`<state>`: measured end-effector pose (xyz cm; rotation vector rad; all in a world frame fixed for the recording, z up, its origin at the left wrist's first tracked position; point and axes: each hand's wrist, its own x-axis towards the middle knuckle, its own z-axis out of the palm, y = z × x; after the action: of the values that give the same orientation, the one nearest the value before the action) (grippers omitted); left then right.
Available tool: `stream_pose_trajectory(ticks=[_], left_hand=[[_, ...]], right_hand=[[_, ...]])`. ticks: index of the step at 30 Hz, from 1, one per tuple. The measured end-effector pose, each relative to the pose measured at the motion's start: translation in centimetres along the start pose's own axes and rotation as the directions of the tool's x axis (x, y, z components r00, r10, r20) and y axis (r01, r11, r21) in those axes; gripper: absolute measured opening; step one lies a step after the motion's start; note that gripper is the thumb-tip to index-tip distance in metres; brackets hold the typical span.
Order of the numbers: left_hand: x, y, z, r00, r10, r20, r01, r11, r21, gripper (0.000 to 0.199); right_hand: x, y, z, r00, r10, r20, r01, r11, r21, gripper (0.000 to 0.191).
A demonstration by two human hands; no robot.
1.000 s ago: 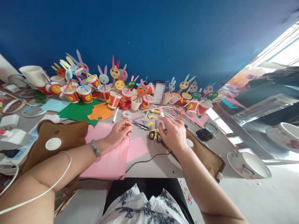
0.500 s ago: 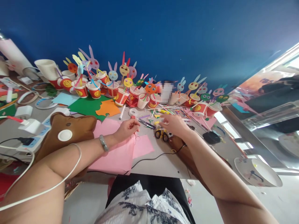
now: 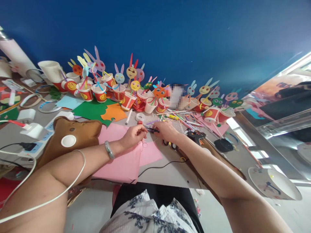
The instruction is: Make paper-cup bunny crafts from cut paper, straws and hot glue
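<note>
My left hand (image 3: 136,135) is closed in a pinch above the edge of the pink paper (image 3: 119,155). What its fingertips hold, if anything, is too small to make out. My right hand (image 3: 165,130) has come close to it, its fingers closed at the end of a slim dark pen-like tool (image 3: 151,129). Beneath the right wrist, yellow-and-black scissors (image 3: 173,146) are mostly covered. A smaller pink sheet (image 3: 152,153) lies under the larger one's right edge. Just beyond the left fingertips rests a white tape roll (image 3: 139,116).
Paper cups (image 3: 100,94) with paper rabbit heads on straws line the blue wall (image 3: 155,38). Green paper (image 3: 93,108) and orange paper (image 3: 113,111) lie behind a brown bear-shaped cushion (image 3: 80,131). Pens and straws (image 3: 187,119) are scattered. A black cable (image 3: 162,165) crosses the front; a power strip (image 3: 47,132) sits left.
My right hand has moved left and nearer, from above the scissors to the slim dark tool, and its fingers have closed there. My left hand has stayed pinched in nearly the same place.
</note>
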<state>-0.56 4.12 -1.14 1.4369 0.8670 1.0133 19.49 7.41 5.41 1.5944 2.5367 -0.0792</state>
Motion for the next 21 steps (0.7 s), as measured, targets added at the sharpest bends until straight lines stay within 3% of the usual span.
stream_pose_trajectory(ticks=[5, 12, 16, 21], left_hand=[[0.0, 0.1, 0.2, 0.999, -0.025, -0.021, 0.023, 0.997, -0.072, 0.016], [0.0, 0.3, 0.2, 0.998, -0.054, -0.022, 0.052, 0.994, -0.092, 0.016], [0.1, 0.1, 0.1, 0.999, -0.045, -0.012, 0.044, 0.996, -0.081, 0.016], [0.1, -0.3, 0.1, 0.999, -0.034, -0.012, 0.033, 0.997, -0.074, 0.014]], right_hand=[[0.8, 2.6, -1.3, 0.991, 0.103, -0.089, -0.098, 0.993, 0.064, 0.025], [1.0, 7.4, -2.4, 0.968, 0.232, 0.097, -0.229, 0.972, -0.044, 0.02], [0.5, 7.5, -1.7, 0.968, 0.173, 0.185, -0.165, 0.985, -0.056, 0.019], [0.3, 7.4, -1.0, 0.97, -0.012, 0.244, 0.024, 0.999, -0.046, 0.017]])
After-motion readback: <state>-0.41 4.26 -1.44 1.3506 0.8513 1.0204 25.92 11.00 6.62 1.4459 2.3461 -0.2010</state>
